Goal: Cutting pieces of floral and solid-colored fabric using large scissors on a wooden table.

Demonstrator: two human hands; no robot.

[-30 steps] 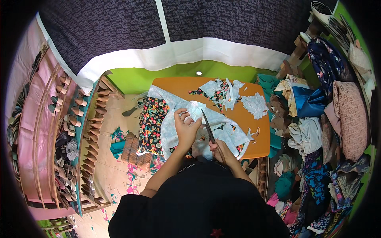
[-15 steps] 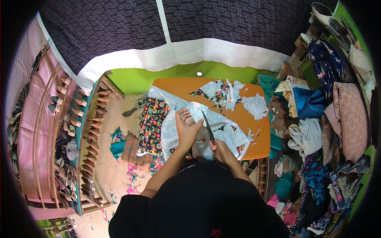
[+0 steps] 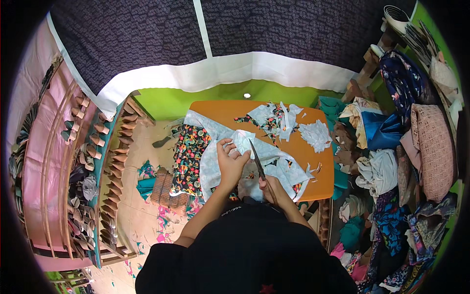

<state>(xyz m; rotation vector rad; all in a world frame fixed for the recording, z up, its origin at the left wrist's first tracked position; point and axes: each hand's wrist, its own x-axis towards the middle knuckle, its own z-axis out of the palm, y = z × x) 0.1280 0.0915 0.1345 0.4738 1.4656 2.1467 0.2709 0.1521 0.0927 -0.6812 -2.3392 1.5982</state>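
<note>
My left hand (image 3: 231,165) is closed on a small pale fabric piece (image 3: 243,141), held above the table between thumb and fingers. In my right hand (image 3: 272,190) is a pair of long dark scissors (image 3: 257,161). Their blades point up and away from me, with the tips at the right edge of the small piece. Below both hands spreads a large cloth (image 3: 210,157), pale side up over much of it. Its black printed side, with colourful flowers (image 3: 185,164), shows at the left and hangs past the table's edge.
The orange table (image 3: 320,171) bears pale and printed scraps (image 3: 274,120) and a pile of white cuttings (image 3: 316,136). Racks with shoe shapes (image 3: 115,169) stand at left. Heaped fabrics (image 3: 377,169) crowd the right. Scraps litter the floor (image 3: 147,210); a dark curtain (image 3: 147,39) hangs ahead.
The whole view has shifted slightly, so the scene sits a little lower in the picture. Both hands, the small fabric piece and the scissors keep almost the same places.
</note>
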